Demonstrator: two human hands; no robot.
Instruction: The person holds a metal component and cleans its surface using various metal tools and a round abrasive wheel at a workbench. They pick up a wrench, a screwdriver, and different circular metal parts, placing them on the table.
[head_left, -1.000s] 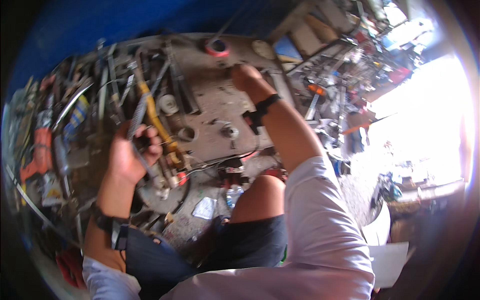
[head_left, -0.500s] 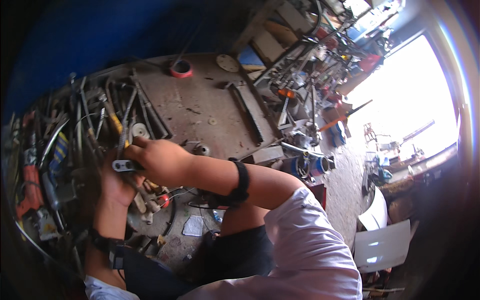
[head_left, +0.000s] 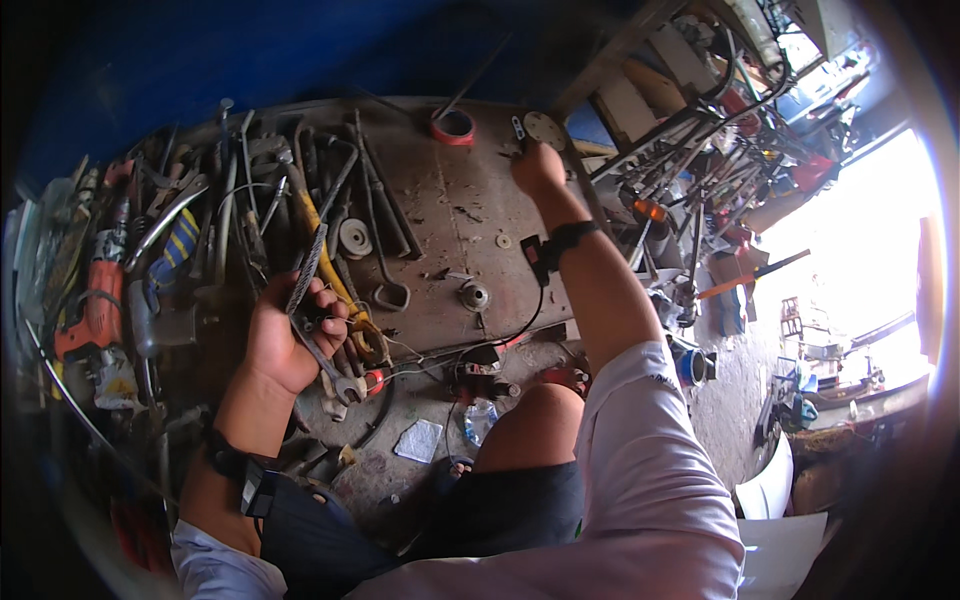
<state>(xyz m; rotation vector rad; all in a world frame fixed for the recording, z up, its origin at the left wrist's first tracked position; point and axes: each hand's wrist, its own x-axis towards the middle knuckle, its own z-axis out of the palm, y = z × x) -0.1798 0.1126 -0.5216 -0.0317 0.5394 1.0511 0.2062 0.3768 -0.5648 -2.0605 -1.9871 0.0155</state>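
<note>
My left hand (head_left: 283,340) is closed around a wrench (head_left: 345,383), whose open jaw points down toward my knee. A ribbed metal rod (head_left: 309,268) rises from the same hand; whether it is gripped or joined to the wrench I cannot tell. Reaching far across the metal bench, my right hand (head_left: 542,172) is closed on a small flat silver tool with holes (head_left: 518,128). That hand is right beside a round perforated disc (head_left: 543,129). Its fingers are mostly hidden behind the back of the hand. Near my left hand lies a yellow-handled tool (head_left: 335,270).
Left of the bench (head_left: 440,210) crowd hand tools and an orange power drill (head_left: 103,290). A red tape roll (head_left: 453,128) lies at the back, a small metal hub (head_left: 474,294) near the front edge. Heaped metal parts (head_left: 680,150) stand right. A cable (head_left: 540,310) hangs from my right wrist.
My right hand has left my left hand and stretched far right across the bench with the silver tool. The wrench in my left hand has come into sight. The view has shifted left.
</note>
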